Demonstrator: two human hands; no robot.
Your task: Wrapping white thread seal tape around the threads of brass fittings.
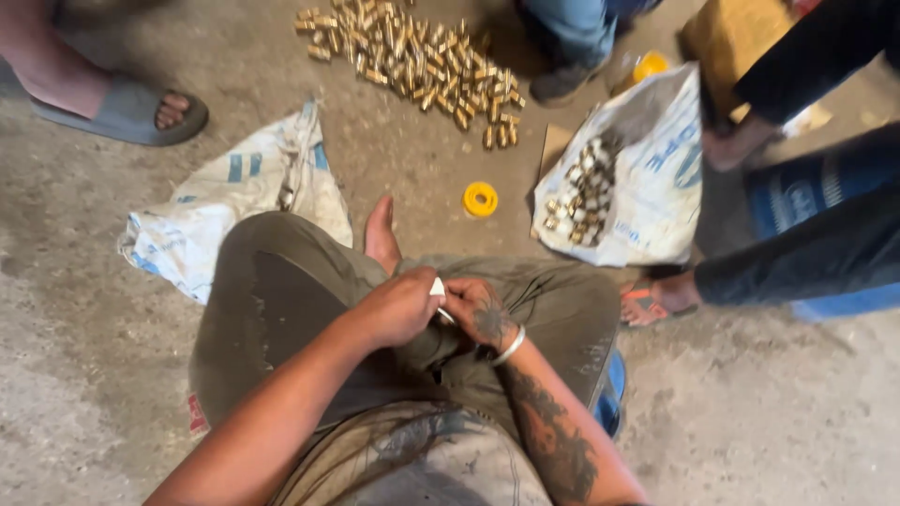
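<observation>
I am looking down at my lap, where both hands meet over my olive-green work trousers. My left hand is curled, its fingers clenched around a small white piece that pokes out at the top of the fist. My right hand, tattooed on its back and wearing a silver metal bangle at the wrist, has its fingers pinched on the same white piece from the other side. The two hands touch each other there, just above my knees. What the piece is exactly I cannot tell; it is mostly hidden.

My bare foot sticks out ahead on the grey concrete floor. Just beyond it lies a small yellow plastic ring-shaped spool. Farther off is a loose heap of short brass cylindrical fittings. To the right of the spool, an open white woven sack holds more fittings, these ones silver and brass. A crumpled white-and-blue woven sack lies flat to the left, partly under my knee.

Other people stand around: a foot in a grey slide sandal at upper left, a dark shoe below blue jeans at top, and a person in dark sleeves crouching at right.
</observation>
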